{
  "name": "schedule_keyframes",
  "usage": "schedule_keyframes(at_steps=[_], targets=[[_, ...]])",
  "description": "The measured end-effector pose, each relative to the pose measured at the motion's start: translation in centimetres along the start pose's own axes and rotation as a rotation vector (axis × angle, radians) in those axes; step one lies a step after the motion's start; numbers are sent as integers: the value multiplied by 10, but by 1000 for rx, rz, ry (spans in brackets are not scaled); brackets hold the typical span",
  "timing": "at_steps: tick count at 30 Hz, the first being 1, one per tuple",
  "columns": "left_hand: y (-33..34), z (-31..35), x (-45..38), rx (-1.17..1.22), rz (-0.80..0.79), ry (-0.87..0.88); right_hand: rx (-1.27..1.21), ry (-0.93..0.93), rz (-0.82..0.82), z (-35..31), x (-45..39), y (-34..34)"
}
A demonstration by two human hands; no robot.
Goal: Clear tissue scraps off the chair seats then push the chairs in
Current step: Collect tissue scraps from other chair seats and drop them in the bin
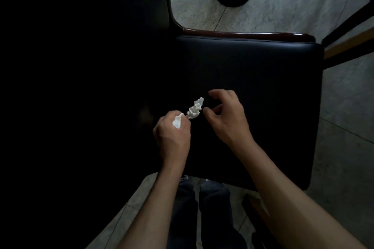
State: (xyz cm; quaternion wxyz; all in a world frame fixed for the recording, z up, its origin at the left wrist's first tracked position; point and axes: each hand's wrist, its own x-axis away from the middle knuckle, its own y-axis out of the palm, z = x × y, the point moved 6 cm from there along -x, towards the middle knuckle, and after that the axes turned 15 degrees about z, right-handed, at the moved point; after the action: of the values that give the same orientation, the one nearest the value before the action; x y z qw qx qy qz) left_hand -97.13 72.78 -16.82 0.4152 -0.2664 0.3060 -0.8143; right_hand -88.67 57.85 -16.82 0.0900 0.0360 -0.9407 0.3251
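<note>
Bare forearms [269, 198], no sleeves in view; dark trousers [204, 208] below (colour hard to tell in dim light).

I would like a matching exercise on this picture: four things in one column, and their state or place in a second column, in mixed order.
Things:
1. left hand
2. right hand
3. tissue scrap
4. chair seat

States or places:
a. black and padded, under both hands
b. white and crumpled, sticking out of a grip
c. fingers loosely curled, holding nothing
d. gripping the tissue

Pairs: 1-d, 2-c, 3-b, 4-a
</note>
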Motion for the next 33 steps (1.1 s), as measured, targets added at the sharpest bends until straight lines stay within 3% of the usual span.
schedule_keyframes(at_steps=[5,14,26,33], targets=[[-5,-2,0,-53,35,30,274,-166,-100,-11,2,29],[-3,-7,2,-66,4,-12,383,-241,-100,-11,6,52],[-7,4,6,-54,-48,-23,115,25,-57,4,3,25],[-37,53,16,-27,-80,68,-12,66,-17,-36,23,-26]])
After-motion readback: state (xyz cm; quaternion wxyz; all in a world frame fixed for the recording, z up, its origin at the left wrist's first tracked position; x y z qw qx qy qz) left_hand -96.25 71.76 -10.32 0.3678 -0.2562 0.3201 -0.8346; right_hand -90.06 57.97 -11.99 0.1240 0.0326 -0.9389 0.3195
